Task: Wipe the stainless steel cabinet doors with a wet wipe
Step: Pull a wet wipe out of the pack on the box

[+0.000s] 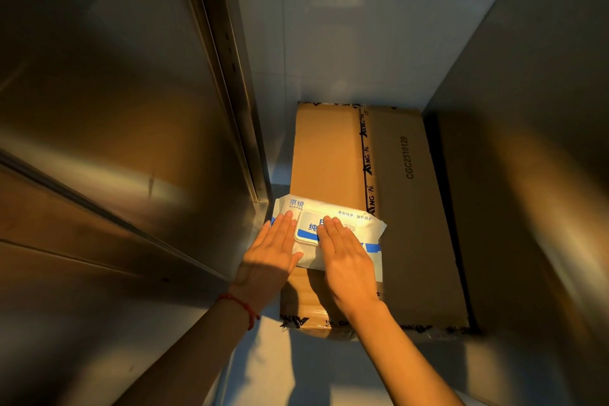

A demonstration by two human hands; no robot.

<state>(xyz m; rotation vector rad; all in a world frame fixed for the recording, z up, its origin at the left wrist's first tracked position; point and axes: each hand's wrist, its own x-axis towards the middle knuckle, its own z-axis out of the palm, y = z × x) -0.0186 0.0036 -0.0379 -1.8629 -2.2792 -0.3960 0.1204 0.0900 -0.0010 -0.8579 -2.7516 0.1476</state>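
Observation:
A white and blue pack of wet wipes lies on a brown cardboard box on the floor. My left hand rests flat on the pack's left end, fingers straight and together. Flat across the pack's middle and partly over its plastic lid lies my right hand. Neither hand grips anything. The stainless steel cabinet doors fill the left side of the view, with a vertical edge strip beside the box.
A second steel surface rises at the right, close to the box. A pale wall stands behind the box. Pale floor shows in front of it. A red string bracelet circles my left wrist.

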